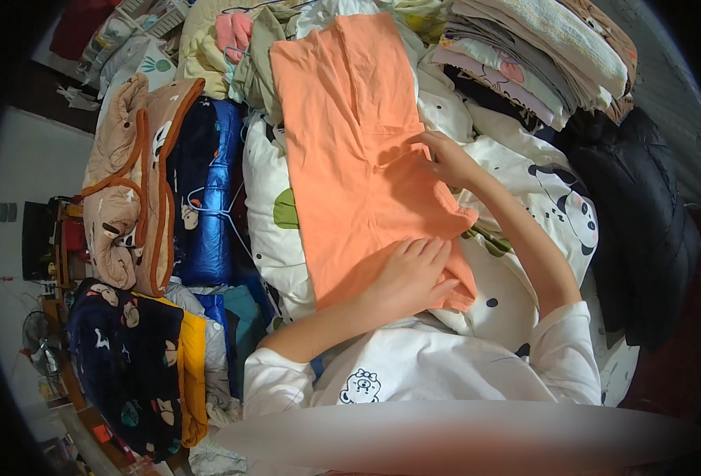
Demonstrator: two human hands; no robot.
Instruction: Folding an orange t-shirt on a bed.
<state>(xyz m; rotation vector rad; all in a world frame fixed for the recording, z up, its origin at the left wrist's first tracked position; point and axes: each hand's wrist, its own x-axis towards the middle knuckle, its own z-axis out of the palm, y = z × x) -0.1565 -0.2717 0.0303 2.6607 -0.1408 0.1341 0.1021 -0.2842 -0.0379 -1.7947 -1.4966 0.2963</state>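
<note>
An orange garment (342,159) lies spread lengthwise in front of me, folded over so that its exact kind is hard to tell. A short, sleeve-like part sticks out at its lower right. My left hand (415,274) rests flat on the near part of the cloth, fingers stretched out. Farther up, at the right edge, my right hand (448,159) touches the fabric beside a crease, its thumb and fingers apart. Beneath the garment is a white quilt (497,289) with black spots, green leaves and panda prints.
Left stand a folded tan blanket (119,174), a shiny blue padded item (213,198), a wire hanger (220,212) and a dark patterned blanket (124,357). Folded textiles (557,55) are piled at the far right, above a black padded jacket (632,214). Pink cloth (234,33) lies far left.
</note>
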